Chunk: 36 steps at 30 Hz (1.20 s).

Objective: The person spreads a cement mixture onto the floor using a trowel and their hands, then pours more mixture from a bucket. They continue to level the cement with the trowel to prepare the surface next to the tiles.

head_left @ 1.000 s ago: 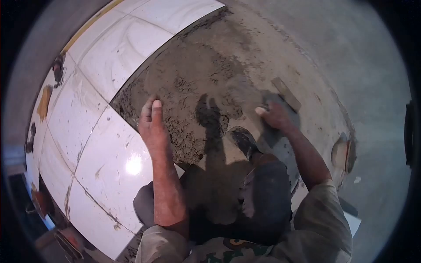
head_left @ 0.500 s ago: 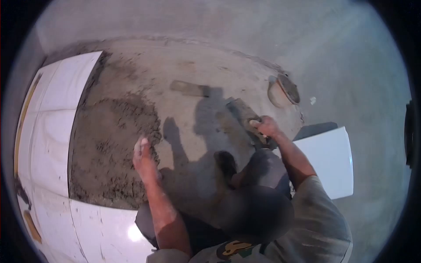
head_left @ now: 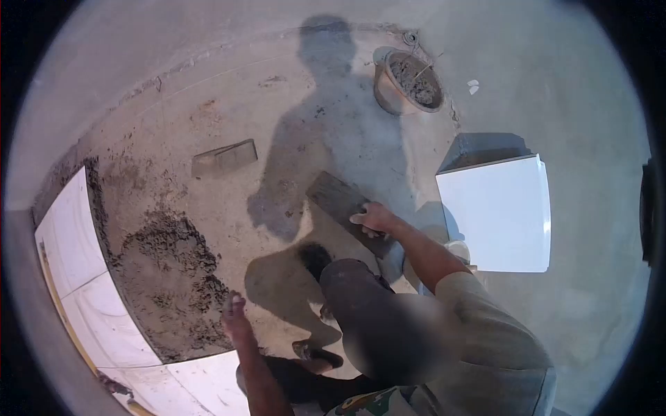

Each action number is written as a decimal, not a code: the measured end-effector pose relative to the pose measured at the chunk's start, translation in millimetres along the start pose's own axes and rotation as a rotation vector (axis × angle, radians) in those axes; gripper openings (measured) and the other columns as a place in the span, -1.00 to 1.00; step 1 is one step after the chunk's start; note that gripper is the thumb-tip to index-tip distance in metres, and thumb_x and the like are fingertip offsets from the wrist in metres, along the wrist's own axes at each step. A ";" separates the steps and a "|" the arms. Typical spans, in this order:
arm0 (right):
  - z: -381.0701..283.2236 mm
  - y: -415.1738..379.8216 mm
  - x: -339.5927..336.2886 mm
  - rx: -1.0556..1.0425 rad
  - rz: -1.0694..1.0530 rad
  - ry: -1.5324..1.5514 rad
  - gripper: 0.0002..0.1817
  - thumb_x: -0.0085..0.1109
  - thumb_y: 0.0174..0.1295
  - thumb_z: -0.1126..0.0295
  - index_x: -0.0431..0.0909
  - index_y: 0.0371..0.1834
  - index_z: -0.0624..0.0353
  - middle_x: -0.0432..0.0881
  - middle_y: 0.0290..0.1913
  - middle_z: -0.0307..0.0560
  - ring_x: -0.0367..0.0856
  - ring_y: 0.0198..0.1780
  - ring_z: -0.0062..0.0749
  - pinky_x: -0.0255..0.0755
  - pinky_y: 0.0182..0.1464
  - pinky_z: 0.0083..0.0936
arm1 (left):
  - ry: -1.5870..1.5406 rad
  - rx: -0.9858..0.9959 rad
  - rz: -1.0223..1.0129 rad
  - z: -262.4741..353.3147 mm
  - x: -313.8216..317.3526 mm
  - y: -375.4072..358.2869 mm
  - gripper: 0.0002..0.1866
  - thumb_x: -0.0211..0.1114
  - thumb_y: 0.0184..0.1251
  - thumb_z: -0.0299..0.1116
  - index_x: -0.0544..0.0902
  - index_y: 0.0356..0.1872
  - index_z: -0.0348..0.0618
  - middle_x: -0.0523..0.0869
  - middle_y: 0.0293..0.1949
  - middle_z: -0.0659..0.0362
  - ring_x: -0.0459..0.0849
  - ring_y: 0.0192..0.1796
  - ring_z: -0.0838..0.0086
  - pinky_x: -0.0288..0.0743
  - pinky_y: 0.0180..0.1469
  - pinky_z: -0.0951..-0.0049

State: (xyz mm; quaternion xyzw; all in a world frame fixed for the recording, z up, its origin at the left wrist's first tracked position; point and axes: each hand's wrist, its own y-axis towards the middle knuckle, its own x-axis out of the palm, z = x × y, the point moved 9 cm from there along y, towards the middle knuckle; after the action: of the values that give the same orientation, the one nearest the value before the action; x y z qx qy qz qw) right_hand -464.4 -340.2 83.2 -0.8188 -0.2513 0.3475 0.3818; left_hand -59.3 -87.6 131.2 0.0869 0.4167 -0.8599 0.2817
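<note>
One flat, rectangular grey board (head_left: 334, 197) lies over the rough floor (head_left: 277, 104), gripped by the right hand (head_left: 377, 219), its arm stretched forward. The left hand (head_left: 236, 317) is loosely open beside lumpy mortar (head_left: 166, 277); farther out are one round bucket (head_left: 394, 96) and one glossy white slab (head_left: 496, 215).

"How do the laid tiles (head_left: 114, 322) look?"
"Smooth and glossy, with dull smears."
"And the large white tile (head_left: 496, 218)?"
"Smooth, cleaner, with a faint sheen."
"The mortar bed (head_left: 166, 277)?"
"Wet-looking, rough and lumpy; the floor (head_left: 229, 104) is matt and gritty."
"The float (head_left: 336, 201)?"
"Matt and grimy; wood or metal, I can't tell."
"Clothing?"
"Matt cloth, both shirt (head_left: 485, 333) and trousers (head_left: 354, 298)."
</note>
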 end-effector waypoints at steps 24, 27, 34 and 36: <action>31.7 -103.0 -404.6 0.422 0.514 -0.353 -0.38 0.17 0.17 -0.01 0.46 0.14 0.27 0.61 0.00 0.36 0.59 0.06 0.19 0.45 0.14 -0.09 | 0.366 0.387 -0.340 406.9 266.8 -30.5 -0.45 0.29 0.28 -0.26 0.46 0.23 -0.36 0.58 0.15 -0.15 0.58 0.20 0.14 0.41 0.26 0.28; 30.0 -25.9 -459.4 0.442 0.521 -0.390 -0.42 0.14 0.20 0.00 0.44 0.10 0.27 0.62 -0.06 0.38 0.60 0.04 0.19 0.47 0.10 -0.06 | 0.429 0.420 -0.371 400.2 379.4 -0.8 -0.35 0.38 0.20 -0.21 0.42 0.26 -0.36 0.50 0.23 -0.19 0.48 0.29 0.07 0.33 0.32 0.27; -13.1 132.3 -529.0 0.208 0.350 -0.706 -0.53 0.08 0.26 0.04 0.44 -0.12 0.32 0.66 -0.31 0.28 0.67 -0.15 0.13 0.53 -0.04 -0.04 | 0.417 0.440 -0.366 432.3 654.2 54.0 -0.02 0.42 0.12 0.02 0.17 0.36 -0.49 0.30 0.36 -0.24 0.27 0.42 0.08 0.20 0.40 0.28; -13.7 159.0 -538.6 0.171 0.312 -0.731 -0.55 0.07 0.27 0.05 0.44 -0.15 0.32 0.66 -0.33 0.28 0.67 -0.16 0.13 0.54 -0.06 -0.05 | 0.372 0.460 -0.188 418.6 698.6 76.9 0.00 0.40 0.13 0.06 0.14 0.39 -0.45 0.41 0.26 -0.26 0.38 0.32 0.02 0.27 0.33 0.23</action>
State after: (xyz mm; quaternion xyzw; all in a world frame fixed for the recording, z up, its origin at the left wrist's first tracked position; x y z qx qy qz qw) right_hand -771.3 -803.4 165.6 -0.6348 -0.2133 0.6891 0.2769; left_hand -557.9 -734.0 78.3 0.2653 0.2618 -0.9233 0.0927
